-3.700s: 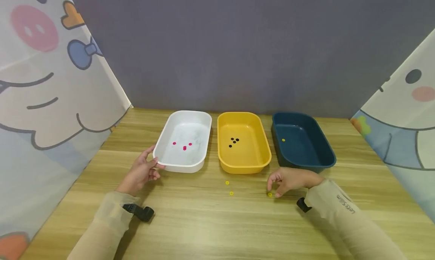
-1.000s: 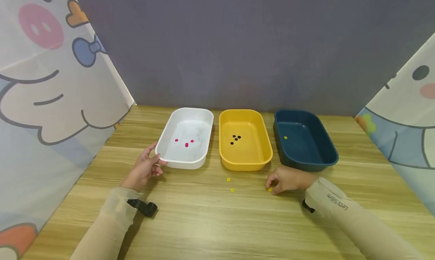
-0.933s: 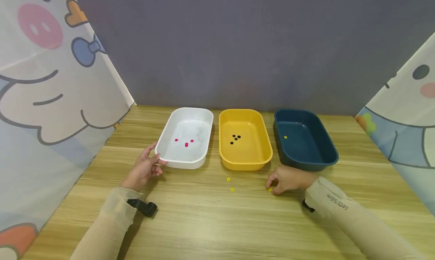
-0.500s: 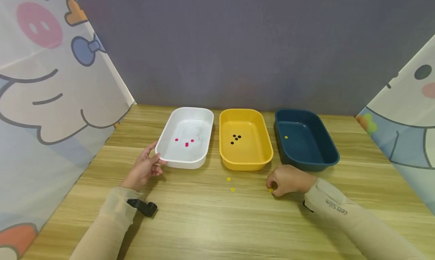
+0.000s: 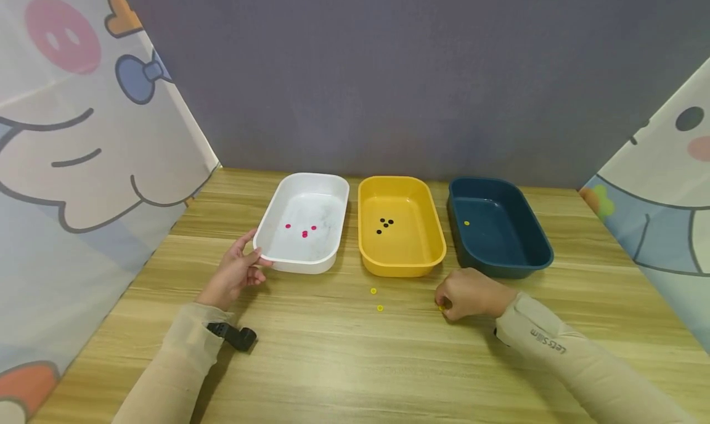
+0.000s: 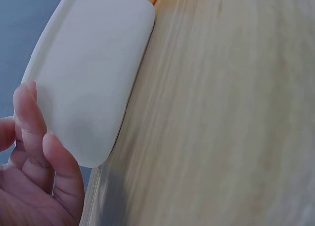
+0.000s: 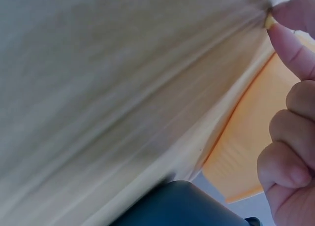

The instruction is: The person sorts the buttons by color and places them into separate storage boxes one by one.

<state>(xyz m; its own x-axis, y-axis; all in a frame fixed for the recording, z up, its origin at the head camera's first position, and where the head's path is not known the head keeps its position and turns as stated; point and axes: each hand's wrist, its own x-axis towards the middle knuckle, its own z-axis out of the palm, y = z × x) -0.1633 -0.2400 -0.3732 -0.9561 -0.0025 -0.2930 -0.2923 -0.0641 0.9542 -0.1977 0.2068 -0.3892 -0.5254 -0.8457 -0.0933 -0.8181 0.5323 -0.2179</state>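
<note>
At the near left corner of the white tray (image 5: 324, 267), my left hand (image 5: 233, 275) holds the rim between thumb and fingers. The left wrist view shows the fingers (image 6: 30, 113) against the tray's outer wall. My right hand (image 5: 474, 293), in front of the blue tray (image 5: 540, 260), pinches a small yellow button (image 5: 441, 308) at the tabletop. In the right wrist view this button (image 7: 269, 21) shows between thumb and index fingertips, the other fingers curled. Two more yellow buttons, a farther one (image 5: 373, 291) and a nearer one (image 5: 379, 308), lie before the yellow tray (image 5: 402, 269).
Several red buttons (image 5: 305, 233) lie in the white tray, several black buttons (image 5: 386, 225) in the yellow one. One yellow button (image 5: 466, 223) is in the blue tray. A grey partition (image 5: 355, 79) stands behind the wooden table (image 5: 333, 362), with cartoon-printed panels at both sides.
My right thumb and index finger, apart around the yellow button at first, have come together on it. The left hand stays at the white tray. The head view has shifted slightly.
</note>
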